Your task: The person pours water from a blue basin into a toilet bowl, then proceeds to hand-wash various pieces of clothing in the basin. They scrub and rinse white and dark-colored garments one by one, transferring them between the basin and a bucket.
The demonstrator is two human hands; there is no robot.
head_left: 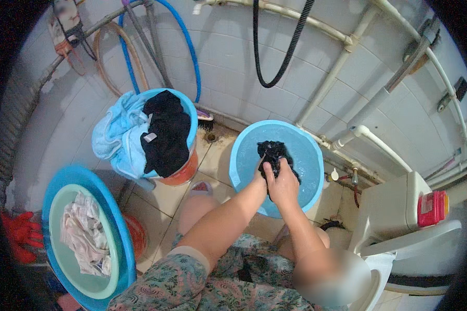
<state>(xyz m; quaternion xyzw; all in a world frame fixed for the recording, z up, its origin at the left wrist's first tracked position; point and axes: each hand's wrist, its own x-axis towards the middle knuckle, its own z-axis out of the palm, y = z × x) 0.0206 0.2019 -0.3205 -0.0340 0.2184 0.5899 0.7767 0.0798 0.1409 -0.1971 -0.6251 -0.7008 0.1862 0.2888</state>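
Observation:
Both my hands are together over a light blue basin (236,166) that holds water. My left hand (260,173), mostly hidden by the garment and the other hand, grips a wet black garment (273,150). My right hand (284,182) closes on the same garment from the near side, its thumb pointing up. The bunched cloth hangs down between and beside my hands. How far it dips into the water I cannot tell.
Left of the basin, a blue tub (193,116) on a red bucket (181,175) holds black clothing (166,135) and a light blue towel (120,135). Nearer, a green basin (70,269) with pale clothes sits inside a blue one (51,228). A toilet (389,207) stands at right.

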